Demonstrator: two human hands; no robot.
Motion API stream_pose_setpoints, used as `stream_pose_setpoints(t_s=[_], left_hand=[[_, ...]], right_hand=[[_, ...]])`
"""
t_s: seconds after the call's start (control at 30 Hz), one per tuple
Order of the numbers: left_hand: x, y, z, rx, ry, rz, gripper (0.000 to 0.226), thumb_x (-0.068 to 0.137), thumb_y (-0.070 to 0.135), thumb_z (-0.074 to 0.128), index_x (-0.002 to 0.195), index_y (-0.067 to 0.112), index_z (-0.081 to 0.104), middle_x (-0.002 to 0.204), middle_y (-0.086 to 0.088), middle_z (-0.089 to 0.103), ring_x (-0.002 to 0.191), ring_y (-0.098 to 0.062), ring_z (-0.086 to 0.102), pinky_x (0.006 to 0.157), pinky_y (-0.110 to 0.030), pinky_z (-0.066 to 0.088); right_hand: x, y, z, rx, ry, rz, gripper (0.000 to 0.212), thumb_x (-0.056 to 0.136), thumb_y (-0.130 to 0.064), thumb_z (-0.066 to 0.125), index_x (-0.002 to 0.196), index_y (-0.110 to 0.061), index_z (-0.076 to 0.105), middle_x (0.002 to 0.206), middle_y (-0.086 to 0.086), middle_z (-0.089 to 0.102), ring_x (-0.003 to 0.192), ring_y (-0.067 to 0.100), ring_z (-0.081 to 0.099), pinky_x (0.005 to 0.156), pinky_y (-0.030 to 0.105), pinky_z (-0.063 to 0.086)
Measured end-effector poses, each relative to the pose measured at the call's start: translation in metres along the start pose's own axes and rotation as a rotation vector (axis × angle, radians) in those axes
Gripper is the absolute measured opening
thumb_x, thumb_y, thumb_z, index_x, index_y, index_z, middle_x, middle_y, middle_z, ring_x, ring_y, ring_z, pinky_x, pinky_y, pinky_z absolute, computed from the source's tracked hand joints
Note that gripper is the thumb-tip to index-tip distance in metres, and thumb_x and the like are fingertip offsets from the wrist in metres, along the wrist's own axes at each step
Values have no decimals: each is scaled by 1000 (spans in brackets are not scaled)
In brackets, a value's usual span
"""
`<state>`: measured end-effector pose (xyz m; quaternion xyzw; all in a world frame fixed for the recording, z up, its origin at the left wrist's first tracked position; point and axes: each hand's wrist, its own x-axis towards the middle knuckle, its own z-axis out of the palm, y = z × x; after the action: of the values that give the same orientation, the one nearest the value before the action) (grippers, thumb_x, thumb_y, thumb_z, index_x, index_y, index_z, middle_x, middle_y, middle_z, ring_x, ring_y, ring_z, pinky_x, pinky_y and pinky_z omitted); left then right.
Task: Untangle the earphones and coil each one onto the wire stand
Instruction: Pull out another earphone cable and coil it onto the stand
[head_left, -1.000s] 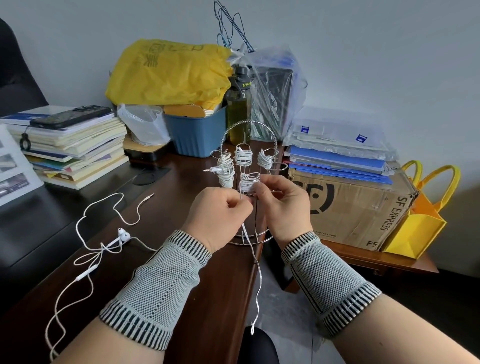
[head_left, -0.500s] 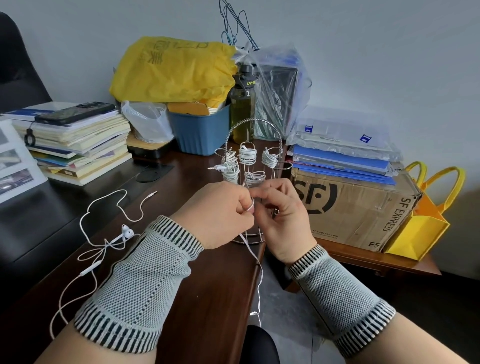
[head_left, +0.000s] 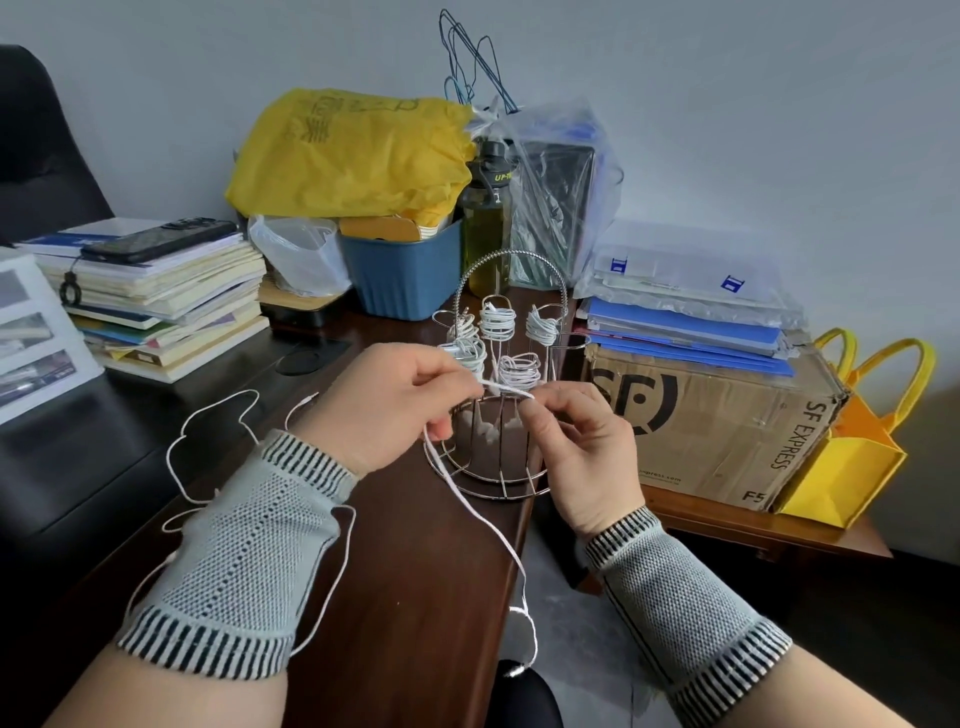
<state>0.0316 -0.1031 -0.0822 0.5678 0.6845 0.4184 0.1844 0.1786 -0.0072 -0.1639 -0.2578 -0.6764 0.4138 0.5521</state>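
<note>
A metal wire stand (head_left: 488, 470) with an arched handle sits at the desk's right edge, several white earphone coils (head_left: 497, 322) wound on its prongs. My left hand (head_left: 387, 402) and my right hand (head_left: 582, 441) both pinch one white earphone cord (head_left: 506, 387) stretched between them just in front of the stand. The rest of that cord (head_left: 488, 530) hangs down past the desk edge toward the floor. Another loose white earphone (head_left: 208, 431) lies tangled on the desk to the left, partly hidden under my left forearm.
A book stack with a phone (head_left: 161, 241) on top stands at the left. Behind the stand are a blue bin (head_left: 405, 275), a yellow bag (head_left: 348, 156) and a bottle (head_left: 485, 218). A cardboard box (head_left: 711, 415) and a yellow tote (head_left: 852, 441) sit to the right.
My hands have drawn apart and lowered slightly, pulling a short length of cord taut between them. The hanging cord has swung into a loop below my left hand.
</note>
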Motion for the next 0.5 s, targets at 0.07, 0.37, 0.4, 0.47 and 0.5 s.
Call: stream_pose_setpoints(t_s=[0.07,0.37,0.4,0.47,0.5], left_hand=[[1,2,13,-117,78,6,19,90,31,62,76,26,74,51,4,59,55,-9,61,70,-36,54],[25,13,42,240,382,-36,47,96,46,50,72,12,71,58,1,67,50,-7,63,50,-21,51],[26,14,41,288,400,-17,50,96,48,48,71,11,71,61,-1,68,53,-11,64,55,-31,54],[28,14,38,281,432,60,52,96,48,47,69,9,68,64,-3,69,54,-17,64,57,-38,54],[28,15,37,265,427,101,52,95,47,47,69,8,68,61,-3,68,53,-16,64,58,-38,52]], right_hand=[[0,-1,2,72,45,91,12,85,-15,70,78,-26,70,90,7,67,81,17,63,75,28,54],[16,-9,10,281,110,345,19,92,-19,62,73,-18,65,71,2,64,70,16,59,69,32,51],[17,-11,11,283,101,353,20,92,-20,61,72,-18,64,71,3,63,70,18,58,70,35,51],[19,-13,12,285,81,361,22,93,-19,60,71,-18,63,70,2,61,69,20,56,68,36,50],[19,-13,12,284,73,357,22,93,-18,59,71,-18,63,70,2,60,69,19,55,67,33,49]])
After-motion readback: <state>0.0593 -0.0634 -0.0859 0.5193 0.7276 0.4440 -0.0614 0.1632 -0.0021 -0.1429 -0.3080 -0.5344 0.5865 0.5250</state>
